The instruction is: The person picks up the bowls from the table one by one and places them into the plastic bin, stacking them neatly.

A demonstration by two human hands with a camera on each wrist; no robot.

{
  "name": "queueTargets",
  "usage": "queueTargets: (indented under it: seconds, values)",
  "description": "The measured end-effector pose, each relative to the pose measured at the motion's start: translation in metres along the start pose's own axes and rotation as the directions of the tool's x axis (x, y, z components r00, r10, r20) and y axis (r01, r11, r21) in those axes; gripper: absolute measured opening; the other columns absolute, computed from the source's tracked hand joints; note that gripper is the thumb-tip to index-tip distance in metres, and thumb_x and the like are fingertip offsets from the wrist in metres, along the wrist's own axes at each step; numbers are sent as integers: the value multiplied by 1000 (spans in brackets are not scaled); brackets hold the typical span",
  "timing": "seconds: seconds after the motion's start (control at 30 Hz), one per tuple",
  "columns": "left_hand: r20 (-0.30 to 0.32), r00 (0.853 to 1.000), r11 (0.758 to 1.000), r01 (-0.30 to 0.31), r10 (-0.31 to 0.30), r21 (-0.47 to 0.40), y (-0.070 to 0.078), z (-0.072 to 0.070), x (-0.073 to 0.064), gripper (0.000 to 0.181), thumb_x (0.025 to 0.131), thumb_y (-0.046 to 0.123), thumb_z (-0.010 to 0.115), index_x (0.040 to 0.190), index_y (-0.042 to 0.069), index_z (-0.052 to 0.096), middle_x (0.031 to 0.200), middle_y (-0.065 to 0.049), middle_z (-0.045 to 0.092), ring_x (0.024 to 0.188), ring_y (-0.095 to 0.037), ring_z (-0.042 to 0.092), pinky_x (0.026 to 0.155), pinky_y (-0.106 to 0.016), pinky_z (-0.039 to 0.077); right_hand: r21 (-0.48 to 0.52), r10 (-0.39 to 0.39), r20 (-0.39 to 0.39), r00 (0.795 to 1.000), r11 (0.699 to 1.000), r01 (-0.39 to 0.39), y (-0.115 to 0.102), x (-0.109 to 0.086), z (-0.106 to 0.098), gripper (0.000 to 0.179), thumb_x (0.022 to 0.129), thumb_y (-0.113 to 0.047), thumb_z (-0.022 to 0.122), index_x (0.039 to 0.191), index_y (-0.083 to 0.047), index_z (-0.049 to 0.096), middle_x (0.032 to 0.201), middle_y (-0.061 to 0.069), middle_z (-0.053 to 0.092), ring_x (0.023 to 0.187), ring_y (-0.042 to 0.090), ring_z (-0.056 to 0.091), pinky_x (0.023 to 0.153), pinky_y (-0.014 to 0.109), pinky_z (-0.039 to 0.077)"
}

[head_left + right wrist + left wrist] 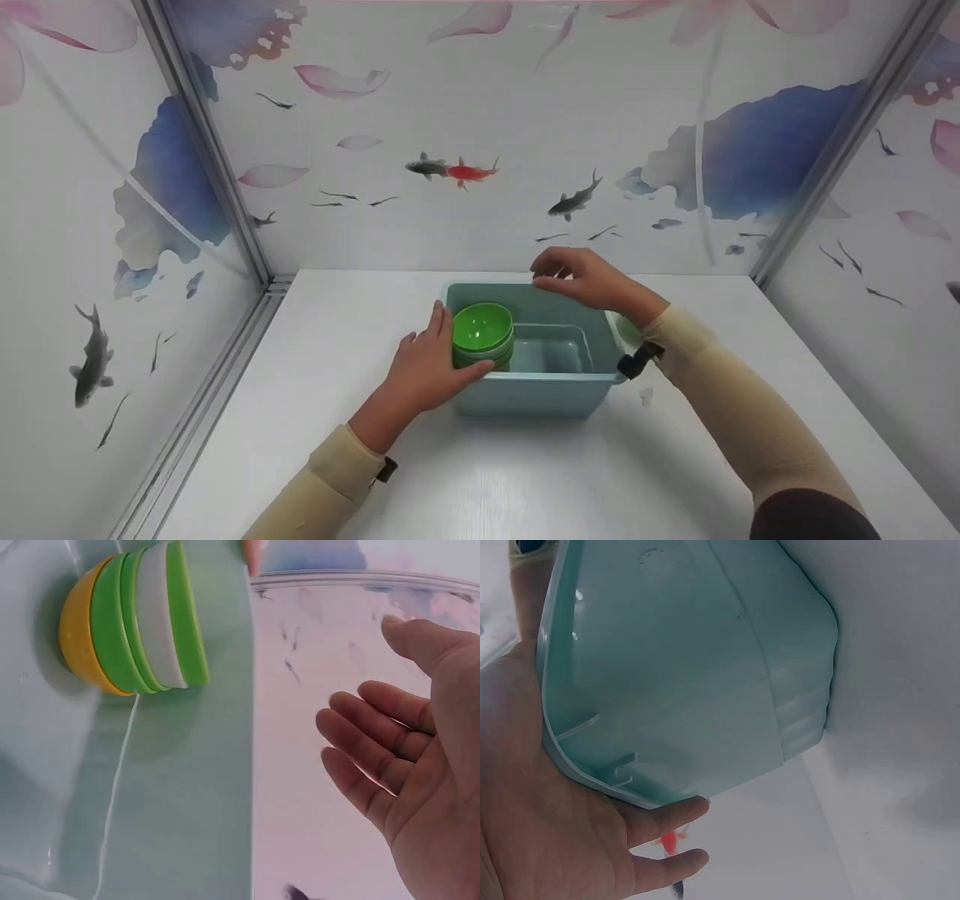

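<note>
A pale teal plastic basin (534,397) stands on the white table. Inside it, at the left end, is a stack of small bowls (482,328). Green, white and yellow bowls (139,626) show in this stack in the right wrist view. My left hand (424,369) rests at the basin's left rim, fingers extended along the outside and thumb over the front edge. From the left wrist the palm (547,825) lies against the rim. Above the back right rim hovers my right hand (585,277), fingers loosely bent and holding nothing.
Something pale green (625,330) shows beyond the basin's right side, mostly hidden by my right wrist. A white back wall (487,232) with painted fish and petals rises behind the table (337,315). Metal-framed side panels (255,247) flank it.
</note>
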State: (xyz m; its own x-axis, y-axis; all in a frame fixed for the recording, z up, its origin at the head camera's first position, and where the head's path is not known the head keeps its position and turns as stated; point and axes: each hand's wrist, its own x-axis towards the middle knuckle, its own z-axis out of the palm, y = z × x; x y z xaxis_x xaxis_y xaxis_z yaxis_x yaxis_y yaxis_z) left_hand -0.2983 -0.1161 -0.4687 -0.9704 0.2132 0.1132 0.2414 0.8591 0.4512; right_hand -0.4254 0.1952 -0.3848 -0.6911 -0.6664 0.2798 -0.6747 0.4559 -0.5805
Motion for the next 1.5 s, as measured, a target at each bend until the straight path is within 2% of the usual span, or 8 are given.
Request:
queueTargets:
  seconds: [0.2,0.47,0.7,0.9,1.13,1.23,1.4,1.5]
  values:
    - [-17,1000,1000,-10,10,3,-1,0,1,124,95,83,60,175,-2,18,184,-19,13,155,-42,46,127,-62,31,49,72,-166,983,997,-65,8,-38,-14,22,110,-25,73,126,-11,77,115,5,79,105,22,72,95,35,57]
    - [-17,1000,1000,-15,15,-2,-1,1,0,124,95,84,59,175,-2,17,184,-20,13,157,-39,44,127,-62,31,26,189,-330,925,981,-192,36,-81,-17,21,110,-8,69,127,4,73,115,22,77,99,30,69,86,21,53]
    - [-14,1000,1000,-23,23,-11,-1,2,0,123,96,81,62,175,-3,17,184,-20,12,156,-41,45,127,-63,30,116,259,-481,837,966,-233,65,-112,-16,25,112,-18,69,124,3,74,112,22,76,96,19,70,82,13,53]
    - [-8,1000,1000,-17,17,-10,-1,1,1,123,96,80,62,175,-3,16,184,-19,11,159,-38,42,128,-64,28,149,349,-550,759,935,-322,88,-130,-9,40,114,-33,65,132,3,68,122,19,71,104,17,65,85,14,51]
    - [-4,1000,1000,-16,16,1,-2,1,1,124,96,82,61,175,-3,16,184,-20,11,157,-40,43,127,-63,31,199,432,-639,636,892,-406,117,-149,1,48,113,-37,66,135,5,65,125,20,68,108,19,61,90,19,47]
    - [-8,1000,1000,-19,19,-3,-1,1,1,124,96,81,62,175,-3,16,184,-20,11,156,-40,44,126,-62,31,214,445,-670,594,882,-419,130,-155,5,46,113,-35,67,134,6,64,124,21,67,109,18,59,92,21,47]
    - [-9,1000,1000,-19,19,-6,-1,1,0,123,97,79,63,175,-4,16,184,-20,11,156,-40,44,126,-62,31,233,461,-685,564,872,-430,145,-164,9,46,112,-31,68,136,8,62,128,22,63,113,19,57,96,25,46]
    - [-8,1000,1000,-19,19,-8,-1,1,0,123,97,79,64,175,-4,17,184,-20,11,156,-40,44,127,-62,31,265,501,-658,562,853,-450,152,-169,10,55,112,-35,68,144,8,56,134,24,60,119,25,56,97,28,46]
